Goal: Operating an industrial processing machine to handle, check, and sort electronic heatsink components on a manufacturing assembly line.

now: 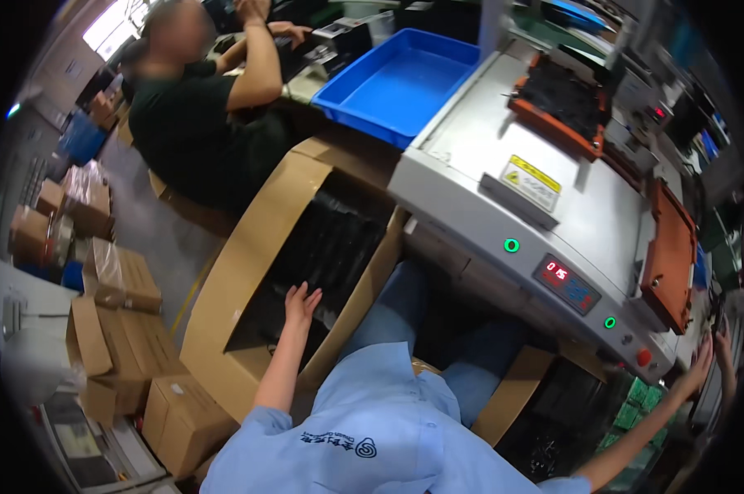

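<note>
My left hand is open, fingers spread, over the near end of a large cardboard box. Flat black pieces stand packed in rows inside that box, and the hand looks empty. Far out to the right, my right hand reaches up beside the machine's right end. Its fingers look stretched out, near a dark slim thing at the picture's rim; whether they touch is too small to tell. Another forearm or its reflection shows just beyond.
Before me stands a white machine with lit green-ringed buttons, a red display and orange fixtures. A blue tray lies behind the box. A second box is at my right knee. A co-worker sits left; cartons are stacked there.
</note>
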`<act>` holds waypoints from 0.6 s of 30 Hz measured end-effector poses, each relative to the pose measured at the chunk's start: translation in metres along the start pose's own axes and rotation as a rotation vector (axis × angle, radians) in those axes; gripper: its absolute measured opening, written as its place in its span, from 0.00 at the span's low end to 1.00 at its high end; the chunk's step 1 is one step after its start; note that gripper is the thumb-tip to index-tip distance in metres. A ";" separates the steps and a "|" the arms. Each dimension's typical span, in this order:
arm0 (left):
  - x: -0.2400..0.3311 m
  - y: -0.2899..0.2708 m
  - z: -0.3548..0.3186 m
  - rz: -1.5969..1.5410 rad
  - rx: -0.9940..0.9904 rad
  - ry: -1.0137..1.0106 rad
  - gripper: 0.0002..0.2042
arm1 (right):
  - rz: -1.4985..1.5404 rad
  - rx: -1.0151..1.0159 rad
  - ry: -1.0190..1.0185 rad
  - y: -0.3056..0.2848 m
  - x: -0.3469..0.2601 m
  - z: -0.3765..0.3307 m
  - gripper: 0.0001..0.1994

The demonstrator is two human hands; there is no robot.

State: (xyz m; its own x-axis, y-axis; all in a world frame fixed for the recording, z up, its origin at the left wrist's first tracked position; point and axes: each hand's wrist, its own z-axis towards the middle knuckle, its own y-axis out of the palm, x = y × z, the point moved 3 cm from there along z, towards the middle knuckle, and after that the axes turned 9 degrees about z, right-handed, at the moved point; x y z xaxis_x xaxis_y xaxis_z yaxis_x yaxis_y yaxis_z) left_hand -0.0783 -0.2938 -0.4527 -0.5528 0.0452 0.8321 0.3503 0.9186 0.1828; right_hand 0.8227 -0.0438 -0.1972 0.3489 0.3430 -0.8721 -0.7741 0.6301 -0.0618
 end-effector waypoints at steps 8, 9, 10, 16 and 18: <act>-0.005 -0.002 0.008 0.109 -0.002 -0.118 0.40 | -0.265 -0.263 0.117 0.082 -0.181 -0.195 0.16; -0.002 -0.005 0.008 0.106 0.003 -0.124 0.40 | -0.205 -0.288 0.126 0.095 -0.180 -0.217 0.15; 0.002 -0.009 0.009 0.148 0.034 -0.081 0.40 | -0.192 -0.327 0.214 0.112 -0.182 -0.239 0.14; 0.037 -0.015 0.025 0.182 0.028 0.120 0.31 | -0.009 -0.684 0.507 0.208 -0.183 -0.337 0.12; 0.030 -0.020 0.041 0.433 -0.010 0.123 0.26 | 0.053 -0.823 0.655 0.246 -0.166 -0.366 0.11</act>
State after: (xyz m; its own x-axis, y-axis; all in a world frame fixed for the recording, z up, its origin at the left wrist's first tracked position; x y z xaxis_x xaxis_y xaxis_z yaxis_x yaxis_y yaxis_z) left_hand -0.1325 -0.2948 -0.4531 -0.2604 0.3769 0.8889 0.5371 0.8216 -0.1910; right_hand 0.3814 -0.2004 -0.2452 0.1407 -0.2419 -0.9601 -0.9856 -0.1266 -0.1125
